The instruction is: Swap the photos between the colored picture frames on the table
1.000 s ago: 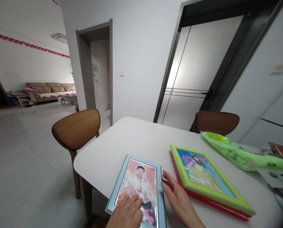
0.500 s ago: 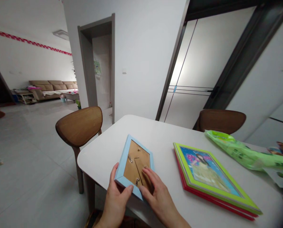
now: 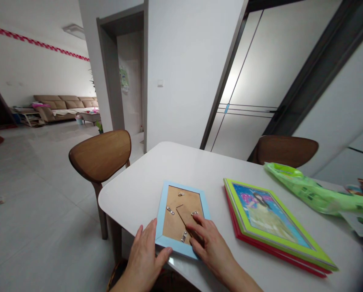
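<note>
A: Where's the light blue picture frame [image 3: 162, 219]?
B: Back side up on the white table [image 3: 184, 166], with its low left corner right by the table's edge. A push toward the person could tip it off.
A: Is anyone holding it?
B: The left hand [image 3: 144, 253] is loose and spread. Its fingers lie along the frame's left side and its thumb is by that low corner. It isn't squeezing, so I think the frame could slide if the other hand pressed hard.
A: What about the right hand [image 3: 213, 243]?
B: It's on the brown backing board [image 3: 173, 223], with bent fingers by the stand leg [image 3: 186, 214] and the right metal clip [image 3: 194, 213]. I can't tell if it's pinching the leg or just touching it.
A: Could something break?
B: Maybe. If the leg got yanked sideways, its hinge could rip. A clip bent too far could snap or poke a fingertip.
A: And the front?
B: It's face down, so I can't see it. Grit under it could scratch it.
A: What's on the right?
B: A lime green picture frame [image 3: 236, 209], on top of something red [image 3: 269, 250]. It's near the right arm, so a big elbow swing could bump it.
</note>
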Demonstrator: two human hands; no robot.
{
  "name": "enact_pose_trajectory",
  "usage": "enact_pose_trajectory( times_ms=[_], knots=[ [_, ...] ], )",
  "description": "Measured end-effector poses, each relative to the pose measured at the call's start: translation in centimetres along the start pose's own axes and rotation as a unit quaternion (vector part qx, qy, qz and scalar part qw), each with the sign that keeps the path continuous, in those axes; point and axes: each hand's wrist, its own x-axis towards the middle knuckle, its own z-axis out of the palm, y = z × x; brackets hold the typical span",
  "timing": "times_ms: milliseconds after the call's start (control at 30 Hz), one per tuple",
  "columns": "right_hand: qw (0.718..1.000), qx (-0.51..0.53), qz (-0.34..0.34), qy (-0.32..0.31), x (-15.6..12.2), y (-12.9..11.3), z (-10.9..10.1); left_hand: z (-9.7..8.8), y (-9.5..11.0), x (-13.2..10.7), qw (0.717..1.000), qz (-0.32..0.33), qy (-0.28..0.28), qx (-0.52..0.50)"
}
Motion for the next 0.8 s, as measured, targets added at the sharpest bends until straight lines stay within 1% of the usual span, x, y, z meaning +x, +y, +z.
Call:
enact_pose_trajectory(
  times_ms=[133, 267, 333, 433, 500, 567, 633, 700, 800],
  knots=[
    [1.000, -0.012, -0.001, -0.019, -0.2, 0.3, 0.2, 0.2, -0.4, 0.0, 0.998, 0.051, -0.001, 0.048],
    [0.999, -0.036, -0.026, -0.027, 0.2, 0.2, -0.2, 0.2, -0.5, 0.2, 0.995, 0.069, -0.007, 0.065],
    [0.996, -0.052, -0.062, -0.049, 0.7, 0.0, -0.5, -0.2, -0.2, 0.7, 0.993, 0.095, -0.037, 0.059],
    [0.988, -0.045, -0.116, -0.091, 1.5, -0.6, -0.6, -0.9, 0.8, 1.6, 0.983, 0.137, -0.111, 0.041],
    [0.987, -0.037, -0.128, -0.091, 1.8, -1.0, -0.3, -1.2, 1.3, 2.1, 0.978, 0.143, -0.144, 0.037],
    [0.988, -0.030, -0.123, -0.086, 2.0, -1.2, -0.1, -1.4, 1.6, 2.4, 0.978, 0.139, -0.154, 0.035],
    [0.991, -0.011, -0.102, -0.088, 2.1, -1.0, -0.3, -1.5, 1.6, 2.4, 0.978, 0.134, -0.155, 0.029],
    [0.995, 0.004, -0.062, -0.078, 2.3, -0.2, -0.9, -1.5, 1.5, 2.3, 0.980, 0.128, -0.154, 0.023],
    [0.999, -0.022, 0.005, -0.040, 2.8, 1.6, -1.9, -1.6, 1.5, 2.2, 0.981, 0.119, -0.155, 0.019]
  ],
)
